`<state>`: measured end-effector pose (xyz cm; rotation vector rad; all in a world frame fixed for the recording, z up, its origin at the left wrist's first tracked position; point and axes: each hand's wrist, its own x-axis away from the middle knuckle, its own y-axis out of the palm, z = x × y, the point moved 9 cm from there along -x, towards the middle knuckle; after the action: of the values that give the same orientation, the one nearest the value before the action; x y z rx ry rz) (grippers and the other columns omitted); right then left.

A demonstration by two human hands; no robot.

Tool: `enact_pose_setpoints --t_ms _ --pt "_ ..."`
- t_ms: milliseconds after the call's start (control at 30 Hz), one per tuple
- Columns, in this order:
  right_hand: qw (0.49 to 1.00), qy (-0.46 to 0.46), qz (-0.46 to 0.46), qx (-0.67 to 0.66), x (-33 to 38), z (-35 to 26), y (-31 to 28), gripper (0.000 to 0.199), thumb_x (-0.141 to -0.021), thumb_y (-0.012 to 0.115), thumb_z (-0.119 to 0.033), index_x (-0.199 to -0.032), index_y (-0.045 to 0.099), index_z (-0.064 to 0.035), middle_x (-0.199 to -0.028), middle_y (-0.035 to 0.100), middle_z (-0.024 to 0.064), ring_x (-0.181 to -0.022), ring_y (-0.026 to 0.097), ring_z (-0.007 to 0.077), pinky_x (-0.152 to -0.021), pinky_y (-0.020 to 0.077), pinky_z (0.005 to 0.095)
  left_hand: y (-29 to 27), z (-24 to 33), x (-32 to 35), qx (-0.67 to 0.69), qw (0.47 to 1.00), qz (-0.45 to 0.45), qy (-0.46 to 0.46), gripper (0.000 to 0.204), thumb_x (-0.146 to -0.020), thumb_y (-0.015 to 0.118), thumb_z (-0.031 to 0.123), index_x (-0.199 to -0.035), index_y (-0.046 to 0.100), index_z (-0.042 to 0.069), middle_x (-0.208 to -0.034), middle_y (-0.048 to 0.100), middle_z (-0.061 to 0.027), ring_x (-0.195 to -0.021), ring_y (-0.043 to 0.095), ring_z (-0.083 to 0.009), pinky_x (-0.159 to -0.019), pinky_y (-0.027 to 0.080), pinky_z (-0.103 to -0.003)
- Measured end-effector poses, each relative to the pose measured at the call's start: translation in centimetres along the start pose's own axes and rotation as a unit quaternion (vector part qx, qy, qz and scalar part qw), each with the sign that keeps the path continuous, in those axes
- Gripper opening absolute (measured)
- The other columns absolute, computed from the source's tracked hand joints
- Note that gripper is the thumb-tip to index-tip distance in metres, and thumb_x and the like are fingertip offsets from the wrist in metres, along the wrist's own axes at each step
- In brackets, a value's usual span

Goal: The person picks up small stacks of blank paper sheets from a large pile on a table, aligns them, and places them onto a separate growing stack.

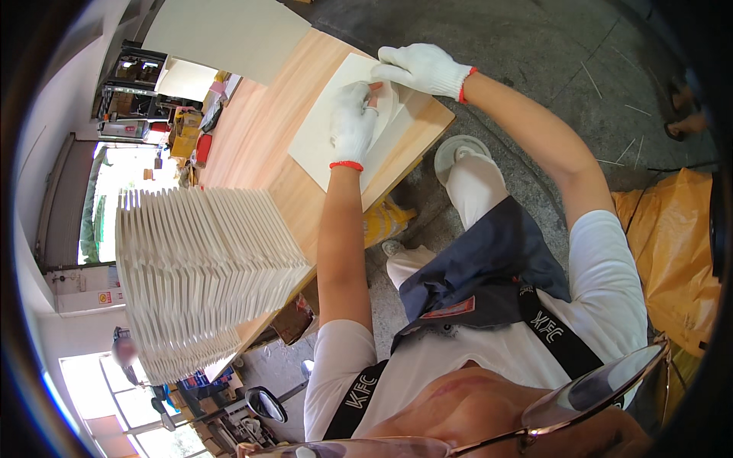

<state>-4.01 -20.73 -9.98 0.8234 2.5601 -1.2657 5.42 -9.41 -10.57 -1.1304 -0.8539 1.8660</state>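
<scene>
A white sheet (314,140) lies on the wooden tabletop near its right corner, with a raised, folded-looking strip (391,114) along its right side. My left hand (353,126), in a white glove with a red cuff, is on the sheet with its fingers bent in at the strip; a bare fingertip shows at the glove's end. Whatever lies under those fingers is mostly hidden. At the far end of the sheet, my right hand (420,67), gloved the same way, has its fingers stretched out toward the left hand, over the sheet's edge.
A tall stack of white bent panels (206,267) stands on the near left of the wooden table (256,126). A large pale board (229,34) covers its far end. Yellow boxes (183,133) are at the left. Orange sheeting (668,244) lies at the right.
</scene>
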Motion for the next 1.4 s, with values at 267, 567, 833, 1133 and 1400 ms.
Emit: enact_pose_setpoints --t_ms 267,567,833,1133,1400 --pt "0.983 0.112 0.081 -0.125 1.2 1.3 0.8 0.042 -0.096 0.046 -0.051 -0.092 0.058 -0.0111 -0.079 0.06 0.0121 -0.078 0.061 0.0317 -0.07 0.0446 0.0395 0.8 -0.6 0.9 0.272 0.955 -0.057 -0.104 0.03 -0.087 0.065 0.009 -0.117 0.065 0.006 -0.112 0.069 -0.0121 -0.106 0.064 -0.0214 -0.09 0.049 -0.033" --pt "0.988 0.027 0.138 -0.063 1.4 0.9 1.0 0.035 -0.098 0.042 -0.046 -0.1 0.055 -0.0135 -0.08 0.061 0.0126 -0.08 0.062 0.0341 -0.071 0.046 0.043 0.2 0.2 1.1 0.222 0.971 -0.046 -0.076 0.038 -0.087 0.068 0.015 -0.123 0.062 0.008 -0.117 0.066 -0.0143 -0.114 0.061 -0.0238 -0.095 0.046 -0.033" --pt "0.989 0.003 0.147 -0.012 1.9 -0.4 0.4 0.033 -0.099 0.041 -0.044 -0.104 0.053 -0.0142 -0.081 0.061 0.0122 -0.077 0.063 0.0331 -0.068 0.0462 0.0431 -0.5 0.9 1.1 0.186 0.981 -0.016 -0.046 0.035 -0.09 0.063 0.015 -0.125 0.061 0.014 -0.093 0.063 -0.0073 -0.083 0.057 -0.0143 -0.077 0.046 -0.028" --pt "0.987 -0.011 0.15 0.051 1.7 0.9 1.8 0.026 -0.1 0.038 -0.034 -0.113 0.055 -0.0196 -0.097 0.059 0.0083 -0.082 0.063 0.0318 -0.07 0.0477 0.0442 0.0 1.0 1.5 0.189 0.975 -0.057 -0.099 0.041 -0.086 0.07 0.013 -0.126 0.061 0.009 -0.114 0.064 -0.0098 -0.106 0.057 -0.0179 -0.095 0.044 -0.031" --pt "0.991 0.098 0.088 -0.033 1.8 1.4 1.7 0.026 -0.1 0.039 -0.037 -0.11 0.055 -0.0192 -0.095 0.06 0.0063 -0.079 0.064 0.0303 -0.069 0.0474 0.044 -1.7 2.4 1.3 0.12 0.992 0.025 -0.024 0.028 -0.091 0.061 0.02 -0.118 0.063 0.016 -0.101 0.069 -0.0117 -0.079 0.064 -0.0233 -0.076 0.05 -0.035"
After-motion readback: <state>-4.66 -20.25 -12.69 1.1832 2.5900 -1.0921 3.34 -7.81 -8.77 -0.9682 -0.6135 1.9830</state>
